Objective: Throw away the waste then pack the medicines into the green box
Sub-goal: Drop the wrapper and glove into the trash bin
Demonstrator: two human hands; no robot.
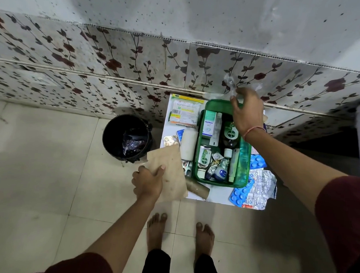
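The green box (244,158) stands on a small white table (215,195) by the wall, holding bottles, a boxed medicine and tubes. My left hand (148,181) grips a brown paper bag (169,169) at the table's left edge, close to the black bin (112,132). My right hand (248,112) is raised over the box's far end, pinching a crumpled clear plastic wrapper (232,84). Blue pill strips (240,197) and a silver foil strip (263,187) lie at the table's right front. A cardboard tube (199,189) lies at the front edge.
The bin holds crumpled wrappers and stands on the tiled floor left of the table. A cotton-swab pack (184,112), a white roll (188,144) and a gold pill strip (170,140) lie left of the box. My bare feet (180,234) stand before the table.
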